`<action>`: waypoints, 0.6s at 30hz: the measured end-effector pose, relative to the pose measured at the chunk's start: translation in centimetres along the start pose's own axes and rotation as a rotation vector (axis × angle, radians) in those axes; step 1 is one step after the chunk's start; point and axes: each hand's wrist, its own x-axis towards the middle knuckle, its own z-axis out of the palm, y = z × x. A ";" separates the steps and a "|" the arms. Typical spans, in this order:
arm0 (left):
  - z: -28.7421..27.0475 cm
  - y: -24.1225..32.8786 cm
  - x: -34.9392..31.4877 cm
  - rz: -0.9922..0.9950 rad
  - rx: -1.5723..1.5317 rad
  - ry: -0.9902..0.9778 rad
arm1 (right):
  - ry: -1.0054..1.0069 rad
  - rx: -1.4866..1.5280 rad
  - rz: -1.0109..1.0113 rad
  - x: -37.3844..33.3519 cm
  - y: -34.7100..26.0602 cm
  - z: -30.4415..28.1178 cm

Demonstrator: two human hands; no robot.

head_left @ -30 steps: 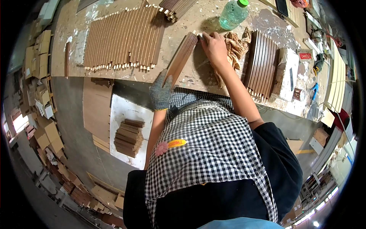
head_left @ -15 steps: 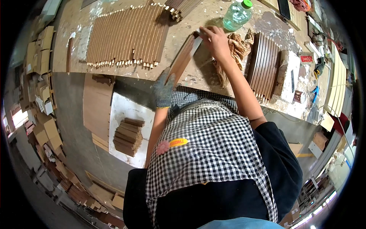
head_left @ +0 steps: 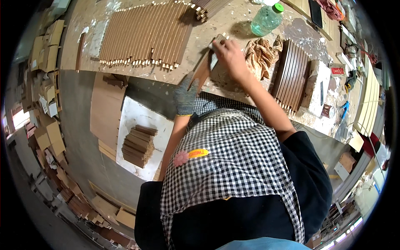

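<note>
A few brown wooden strips (head_left: 203, 71) lie together at a slant on the bench, their near end close to its front edge. My left hand (head_left: 186, 96), in a grey knit glove, grips that near end. Bare, my right hand (head_left: 230, 58) is closed over the far part of the strips, slightly blurred. Under its fingers shows a pale, flat piece (head_left: 213, 61) whose kind I cannot make out. Just right of that hand lies a crumpled brown cloth (head_left: 257, 58).
A wide row of brown strips (head_left: 146, 35) with pale ends lies left, a smaller bundle (head_left: 207, 9) behind. A green-capped bottle (head_left: 266, 21) stands at the back. On the right are dark strips (head_left: 290, 75) and a white block (head_left: 315, 88). More strips (head_left: 138, 146) sit on a white board below.
My right hand has moved down along the strips toward my left hand, the pale piece with it. The left hand keeps its hold. The whole view has shifted slightly.
</note>
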 end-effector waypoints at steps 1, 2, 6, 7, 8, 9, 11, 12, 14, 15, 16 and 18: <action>0.0 0.4 -0.1 0.048 0.022 0.023 | 0.014 0.132 0.020 -0.9 -1.8 -0.4; -0.2 1.3 -0.1 0.047 0.023 0.024 | 0.005 0.212 -0.003 -1.3 -3.4 -1.3; -0.5 2.1 -0.1 -0.071 -0.005 -0.034 | 0.034 0.316 -0.051 -1.5 -4.9 -2.8; -0.4 1.0 0.0 0.047 0.096 -0.010 | 0.050 0.325 -0.045 -1.4 -4.9 -3.1; -0.2 -0.2 0.3 0.044 0.098 -0.002 | 0.051 0.201 -0.044 -1.1 -3.6 -2.5; -0.1 -1.4 0.7 0.082 0.009 -0.035 | -0.068 0.282 0.090 -1.2 -2.3 -0.9; -0.7 -1.9 0.4 0.108 -0.077 -0.051 | 0.088 0.272 0.156 0.7 -0.9 -2.3; -0.8 -1.2 0.1 -0.062 -0.482 -0.138 | 0.086 0.271 0.166 1.4 -0.3 -3.1; -1.3 -1.0 -0.5 -0.295 -0.930 -0.234 | 0.095 0.290 0.156 1.9 0.8 -2.7; -1.6 -0.4 -0.6 -0.299 -0.928 -0.228 | 0.092 0.296 0.155 2.0 0.7 -2.5; -1.8 0.3 -0.5 -0.330 -0.980 -0.198 | 0.081 0.321 0.130 2.2 0.6 -2.5; -1.7 -0.5 -0.4 -0.345 -1.079 -0.149 | 0.098 0.361 0.065 2.3 -0.2 -2.4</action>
